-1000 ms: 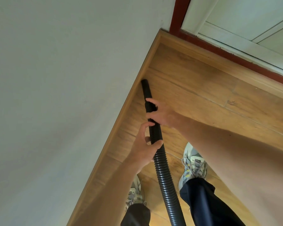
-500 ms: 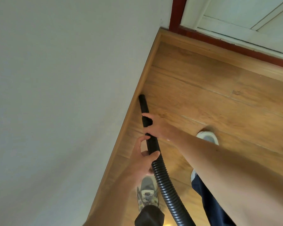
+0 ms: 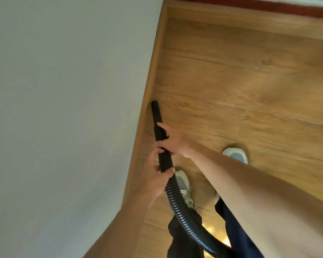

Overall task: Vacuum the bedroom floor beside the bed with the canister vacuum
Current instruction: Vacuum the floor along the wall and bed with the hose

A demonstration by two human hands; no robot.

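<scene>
Both hands wrapped around the black wand [image 3: 158, 125]: right hand [image 3: 172, 140] above, left hand [image 3: 157, 180] lower, fingers closed on it. The nozzle tip, left of centre against the skirting [image 3: 149, 86], has slid back from the door corner, the person stepping backwards — floor [image 3: 231, 81] edge coverage progressing.

The black vacuum nozzle [image 3: 155, 113] is pointing toward twelve o'clock, its tip sitting on the wooden floor [image 3: 250, 75] right against the skirting. Behind it, the ribbed black hose [image 3: 183, 207] is curving away toward five o'clock, leaving the frame at the bottom edge.
</scene>
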